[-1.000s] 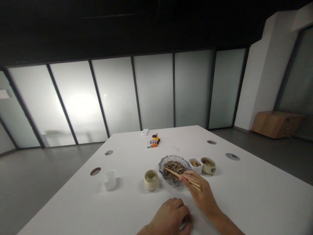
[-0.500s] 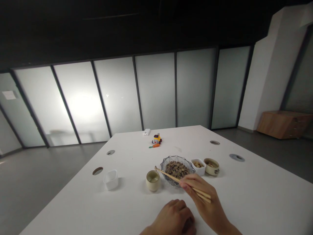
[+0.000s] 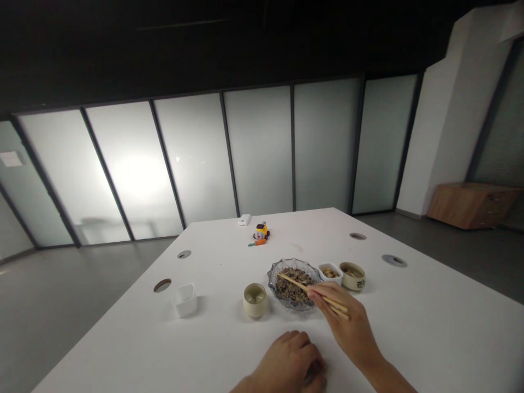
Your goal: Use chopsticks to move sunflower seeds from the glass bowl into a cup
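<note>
Head camera: worn by the person, facing forward and down.
Hands: left hand [image 3: 289,360] and right hand [image 3: 346,319] near the lens, bottom centre and lower right of centre.
White table [image 3: 196,349]: seen from above, receding to just below mid-frame.
Frosted glass wall [image 3: 262,153]: well beyond, faced nearly straight on.

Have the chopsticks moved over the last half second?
Yes, to the right: the chopsticks had their tips by the rim of the small cup; now they reach into the glass bowl.
</note>
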Action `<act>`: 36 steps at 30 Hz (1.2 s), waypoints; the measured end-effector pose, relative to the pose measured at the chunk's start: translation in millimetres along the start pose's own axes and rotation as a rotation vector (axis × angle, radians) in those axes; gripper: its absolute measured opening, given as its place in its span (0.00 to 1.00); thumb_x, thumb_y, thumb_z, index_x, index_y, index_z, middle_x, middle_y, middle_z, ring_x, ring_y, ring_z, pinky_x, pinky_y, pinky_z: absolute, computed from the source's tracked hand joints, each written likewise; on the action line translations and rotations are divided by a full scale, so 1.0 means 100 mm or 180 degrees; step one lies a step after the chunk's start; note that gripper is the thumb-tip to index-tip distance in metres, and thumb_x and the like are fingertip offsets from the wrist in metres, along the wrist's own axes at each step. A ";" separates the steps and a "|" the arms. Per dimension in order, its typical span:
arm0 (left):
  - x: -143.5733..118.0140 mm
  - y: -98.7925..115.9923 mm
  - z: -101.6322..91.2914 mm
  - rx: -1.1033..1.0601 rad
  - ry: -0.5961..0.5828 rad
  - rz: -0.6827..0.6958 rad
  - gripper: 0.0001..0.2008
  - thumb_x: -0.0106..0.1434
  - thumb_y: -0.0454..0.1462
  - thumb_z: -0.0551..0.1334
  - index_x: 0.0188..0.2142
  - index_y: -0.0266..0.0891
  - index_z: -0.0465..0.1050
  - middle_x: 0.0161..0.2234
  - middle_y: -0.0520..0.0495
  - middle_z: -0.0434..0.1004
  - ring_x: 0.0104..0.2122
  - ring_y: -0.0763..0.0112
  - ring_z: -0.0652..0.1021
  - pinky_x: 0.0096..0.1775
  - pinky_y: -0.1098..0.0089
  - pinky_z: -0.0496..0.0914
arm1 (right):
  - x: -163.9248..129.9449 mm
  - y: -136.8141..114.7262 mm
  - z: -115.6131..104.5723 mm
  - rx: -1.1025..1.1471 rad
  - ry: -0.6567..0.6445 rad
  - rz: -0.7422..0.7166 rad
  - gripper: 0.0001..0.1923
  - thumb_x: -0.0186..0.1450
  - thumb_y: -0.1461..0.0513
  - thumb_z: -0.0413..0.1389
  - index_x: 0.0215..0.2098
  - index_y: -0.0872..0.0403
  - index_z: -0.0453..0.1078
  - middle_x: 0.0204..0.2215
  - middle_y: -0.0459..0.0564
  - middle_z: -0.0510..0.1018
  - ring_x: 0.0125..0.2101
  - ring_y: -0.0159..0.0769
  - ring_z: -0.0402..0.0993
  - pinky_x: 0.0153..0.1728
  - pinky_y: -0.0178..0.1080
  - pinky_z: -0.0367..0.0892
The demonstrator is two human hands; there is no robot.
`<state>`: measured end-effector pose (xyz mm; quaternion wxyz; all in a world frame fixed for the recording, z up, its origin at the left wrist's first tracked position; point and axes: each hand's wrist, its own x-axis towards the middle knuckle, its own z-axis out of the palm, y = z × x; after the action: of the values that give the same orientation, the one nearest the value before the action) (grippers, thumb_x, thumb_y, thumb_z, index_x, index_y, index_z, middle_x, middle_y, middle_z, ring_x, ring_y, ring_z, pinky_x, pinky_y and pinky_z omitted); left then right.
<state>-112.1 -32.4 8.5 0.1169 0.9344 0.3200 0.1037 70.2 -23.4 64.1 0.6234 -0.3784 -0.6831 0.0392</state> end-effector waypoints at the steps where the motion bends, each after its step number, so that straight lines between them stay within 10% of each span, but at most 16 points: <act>1: 0.00 0.00 0.00 -0.0024 0.0015 0.0009 0.10 0.66 0.38 0.71 0.46 0.39 0.79 0.45 0.44 0.82 0.47 0.57 0.81 0.53 0.65 0.75 | -0.01 0.04 0.01 0.0003 -0.0019 0.0058 0.08 0.73 0.58 0.61 0.40 0.50 0.83 0.36 0.51 0.86 0.36 0.38 0.86 0.38 0.35 0.81; 36: 0.01 -0.07 0.09 0.0042 0.0064 0.0006 0.12 0.65 0.41 0.72 0.46 0.40 0.79 0.44 0.44 0.81 0.44 0.57 0.81 0.52 0.64 0.75 | 0.01 -0.16 -0.01 0.0226 -0.0247 -0.0036 0.09 0.74 0.59 0.60 0.39 0.50 0.83 0.36 0.51 0.86 0.37 0.38 0.86 0.40 0.34 0.81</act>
<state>-112.9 -27.3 -2.3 0.1074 0.9344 0.3210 0.1111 64.2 -34.6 73.3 0.6097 -0.3503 -0.7071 0.0746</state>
